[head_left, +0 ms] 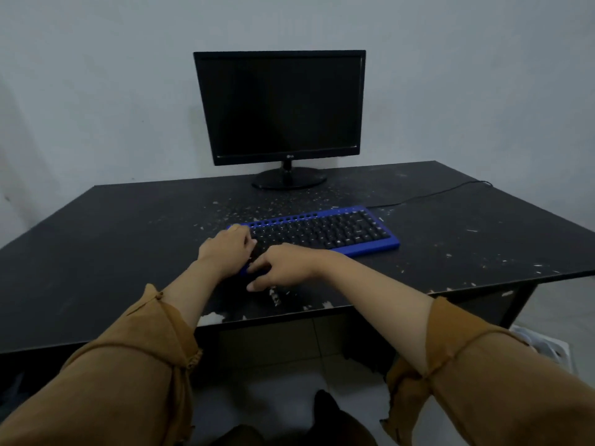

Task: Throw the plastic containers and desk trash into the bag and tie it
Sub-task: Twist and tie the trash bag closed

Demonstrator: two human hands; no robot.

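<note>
- The left hand (pixel 225 249) grips the left end of the keyboard (pixel 325 231), fingers curled.
- The right hand (pixel 283 268) touches its near left corner; whether it grasps, I cannot tell.
- Small white scraps (pixel 238 210) lie on the desk (pixel 112 236) behind the keyboard.

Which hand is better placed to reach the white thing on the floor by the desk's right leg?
Right, probably. The right hand and left hand both sit at the keyboard's left end, but the white thing lies on the right arm's side; the left would cross over.
</note>
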